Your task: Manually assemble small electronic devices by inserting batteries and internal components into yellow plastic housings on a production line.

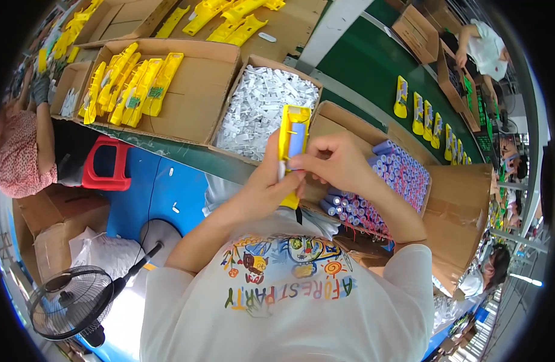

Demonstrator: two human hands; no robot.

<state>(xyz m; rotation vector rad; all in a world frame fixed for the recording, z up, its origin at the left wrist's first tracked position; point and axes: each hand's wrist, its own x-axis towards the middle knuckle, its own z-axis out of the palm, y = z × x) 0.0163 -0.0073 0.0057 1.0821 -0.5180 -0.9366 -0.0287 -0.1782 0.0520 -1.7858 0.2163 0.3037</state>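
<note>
In front of my chest, my left hand point(266, 186) is closed round a long yellow plastic housing point(296, 111), held upright. A blue-purple cylindrical battery cell point(298, 137) lies inside its open channel. Over the cell's lower end is the thumb of my right hand point(336, 161), whose fingers are curled and pinched together. Whatever sits between those fingertips is too small to make out. Close to my right forearm, a carton holds many more battery cells point(398, 175) with pink-red wires. Behind the housing stands a carton of small white plastic parts point(268, 99).
More yellow housings point(132, 90), some with green circuit boards, fill a carton point(193, 102) at left. Yellow units stand in a row on the green conveyor point(362, 54). Co-workers sit at left and far right. A red stool point(108, 163) and a fan point(72, 301) are at left.
</note>
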